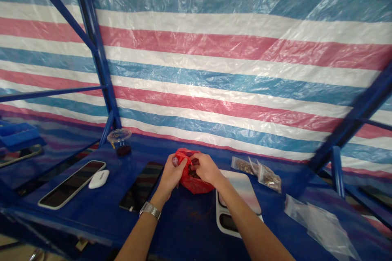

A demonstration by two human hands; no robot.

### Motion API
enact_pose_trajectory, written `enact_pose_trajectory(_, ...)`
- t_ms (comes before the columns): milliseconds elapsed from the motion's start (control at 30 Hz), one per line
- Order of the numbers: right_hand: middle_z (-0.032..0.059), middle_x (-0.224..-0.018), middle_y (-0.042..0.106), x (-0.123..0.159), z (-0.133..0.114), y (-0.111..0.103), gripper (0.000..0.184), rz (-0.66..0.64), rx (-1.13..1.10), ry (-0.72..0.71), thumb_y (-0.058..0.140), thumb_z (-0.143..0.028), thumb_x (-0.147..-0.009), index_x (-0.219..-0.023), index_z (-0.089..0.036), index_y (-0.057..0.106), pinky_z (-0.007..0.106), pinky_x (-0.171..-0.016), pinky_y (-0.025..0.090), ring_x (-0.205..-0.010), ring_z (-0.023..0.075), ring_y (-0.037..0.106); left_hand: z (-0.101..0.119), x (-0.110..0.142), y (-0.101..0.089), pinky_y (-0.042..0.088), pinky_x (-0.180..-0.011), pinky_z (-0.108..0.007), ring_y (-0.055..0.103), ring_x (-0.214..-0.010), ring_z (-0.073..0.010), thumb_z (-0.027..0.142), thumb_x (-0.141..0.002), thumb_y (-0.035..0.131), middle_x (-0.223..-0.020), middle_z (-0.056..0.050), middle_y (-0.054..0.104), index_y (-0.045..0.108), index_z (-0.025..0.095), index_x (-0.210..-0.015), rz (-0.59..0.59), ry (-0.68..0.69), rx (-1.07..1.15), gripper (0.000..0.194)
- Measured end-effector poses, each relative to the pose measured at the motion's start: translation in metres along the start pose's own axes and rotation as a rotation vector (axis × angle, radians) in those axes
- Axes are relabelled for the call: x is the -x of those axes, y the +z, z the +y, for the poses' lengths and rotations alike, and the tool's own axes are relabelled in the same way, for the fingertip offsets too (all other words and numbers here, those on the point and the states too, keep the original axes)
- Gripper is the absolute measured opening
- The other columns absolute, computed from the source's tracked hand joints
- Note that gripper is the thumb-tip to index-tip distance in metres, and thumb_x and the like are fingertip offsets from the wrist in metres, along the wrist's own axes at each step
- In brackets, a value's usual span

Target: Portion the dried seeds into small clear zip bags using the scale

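Observation:
A red plastic bag [196, 186] stands with its mouth open on the blue table in front of me, dark brown pieces [193, 171] showing inside. My left hand [170, 175] is closed on the left side of its rim, thumb on top. From the right, my right hand [208, 167] reaches into the opening with bent fingers. Its fingertips are pressed together among the pieces, and what they pinch is partly hidden. Beneath my right forearm lies a white digital scale [246, 187] with a dark display.
Filled clear zip bags [269, 177] lie behind the scale, with flat clear bags [326, 226] at right. On the left are a dark phone [142, 185], a white-edged phone [72, 185], a white earbud case [99, 179] and a lidded cup [123, 149]. Blue frame posts [102, 65] flank the table.

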State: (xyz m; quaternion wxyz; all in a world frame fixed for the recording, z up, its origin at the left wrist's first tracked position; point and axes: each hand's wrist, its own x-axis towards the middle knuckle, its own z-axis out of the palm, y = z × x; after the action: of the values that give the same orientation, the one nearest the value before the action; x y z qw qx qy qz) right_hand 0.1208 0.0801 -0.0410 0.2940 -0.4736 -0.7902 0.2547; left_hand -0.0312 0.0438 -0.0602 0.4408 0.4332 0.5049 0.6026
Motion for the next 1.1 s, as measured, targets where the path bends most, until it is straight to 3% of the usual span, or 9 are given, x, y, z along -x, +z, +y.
enact_pose_trajectory(67, 0.0032, -0.097, 0.082, 0.001, 0.001, -0.002, 0.037, 0.010, -0.064, -0.015, 0.059, 0.003, -0.074, -0.096, -0.020, 0.078, 0.026, -0.081, 0.058, -0.089, 0.0199, 0.077, 0.003, -0.001, -0.006, 0.054, -0.088, -0.037, 0.069, -0.091, -0.0211, 0.038, -0.077, 0.077, -0.102, -0.007, 0.070, 0.057, 0.018, -0.122, 0.020, 0.075, -0.037, 0.053)
enact_pose_trajectory(133, 0.0041, -0.099, 0.081, 0.003, 0.003, -0.006, 0.032, 0.033, -0.109, -0.024, 0.062, -0.001, -0.076, -0.098, -0.019, 0.076, 0.029, -0.086, 0.058, -0.093, 0.0209, 0.077, 0.005, 0.000, -0.013, 0.046, -0.105, -0.047, 0.063, -0.109, -0.0265, 0.040, -0.079, 0.076, -0.114, -0.011, 0.065, 0.055, 0.019, -0.131, 0.091, 0.196, -0.186, 0.060)
enact_pose_trajectory(233, 0.0046, -0.105, 0.080, 0.008, 0.007, -0.013, 0.026, 0.065, -0.150, -0.040, 0.065, -0.009, -0.079, -0.100, -0.020, 0.076, 0.036, -0.099, 0.054, -0.102, 0.0229, 0.075, 0.009, 0.007, -0.020, 0.038, -0.111, -0.058, 0.053, -0.119, -0.0319, 0.046, -0.088, 0.066, -0.123, -0.014, 0.060, 0.050, 0.018, -0.140, 0.225, 0.383, -0.487, 0.061)
enact_pose_trajectory(333, 0.0050, -0.111, 0.079, 0.015, 0.011, -0.019, 0.026, 0.096, -0.175, -0.047, 0.064, -0.013, -0.080, -0.103, -0.021, 0.075, 0.040, -0.106, 0.050, -0.109, 0.0235, 0.072, 0.017, 0.019, -0.017, 0.041, -0.109, -0.057, 0.050, -0.121, -0.0313, 0.046, -0.094, 0.060, -0.129, -0.015, 0.056, 0.042, 0.018, -0.146, 0.282, 0.494, -0.576, 0.062)
enact_pose_trajectory(467, 0.0064, -0.111, 0.079, 0.028, 0.016, -0.024, 0.026, 0.196, -0.278, -0.038, 0.063, -0.018, -0.082, -0.105, -0.021, 0.075, 0.043, -0.106, 0.050, -0.107, 0.0245, 0.072, 0.020, 0.037, 0.001, 0.039, -0.112, -0.055, 0.051, -0.123, -0.0297, 0.035, -0.095, 0.059, -0.132, -0.015, 0.053, 0.041, 0.019, -0.144, 0.149, 0.567, -0.523, 0.055)
enact_pose_trajectory(667, 0.0071, -0.115, 0.077, 0.055, 0.014, -0.042, 0.025, 0.319, -0.457, -0.061, 0.064, -0.027, -0.087, -0.110, -0.022, 0.071, 0.043, -0.106, 0.051, -0.111, 0.0239, 0.071, 0.003, 0.045, 0.035, 0.049, -0.104, -0.046, 0.066, -0.107, -0.0228, 0.030, -0.095, 0.057, -0.112, -0.009, 0.065, 0.039, 0.022, -0.140, -0.242, 0.399, -0.214, 0.049)
enact_pose_trajectory(767, 0.0078, -0.119, 0.075, 0.069, 0.006, -0.054, 0.028, 0.303, -0.433, -0.067, 0.065, -0.028, -0.089, -0.117, -0.022, 0.068, 0.042, -0.103, 0.053, -0.111, 0.0238, 0.071, -0.005, 0.041, 0.046, 0.050, -0.103, -0.045, 0.069, -0.103, -0.0227, 0.028, -0.094, 0.058, -0.109, -0.007, 0.068, 0.040, 0.022, -0.142, -0.267, 0.353, -0.189, 0.051)
enact_pose_trajectory(933, 0.0080, -0.117, 0.070, 0.086, -0.008, -0.064, 0.027, 0.294, -0.051, -0.226, 0.061, -0.017, -0.092, -0.116, -0.024, 0.071, 0.039, -0.100, 0.053, -0.109, 0.0225, 0.068, -0.016, 0.039, 0.053, 0.048, -0.107, -0.047, 0.066, -0.119, -0.0268, 0.023, -0.088, 0.066, -0.125, -0.012, 0.067, 0.042, 0.024, -0.148, -0.257, 0.398, -0.241, 0.065)
enact_pose_trajectory(1100, 0.0079, -0.129, 0.063, 0.088, -0.010, -0.063, 0.045, 0.238, 0.116, -0.353, 0.046, -0.004, -0.093, -0.123, -0.027, 0.071, 0.034, -0.101, 0.052, -0.118, 0.0204, 0.065, -0.020, 0.040, 0.054, 0.043, -0.113, -0.052, 0.059, -0.128, -0.0299, 0.024, -0.089, 0.065, -0.132, -0.015, 0.063, 0.039, 0.022, -0.152, -0.251, 0.443, -0.350, 0.068)
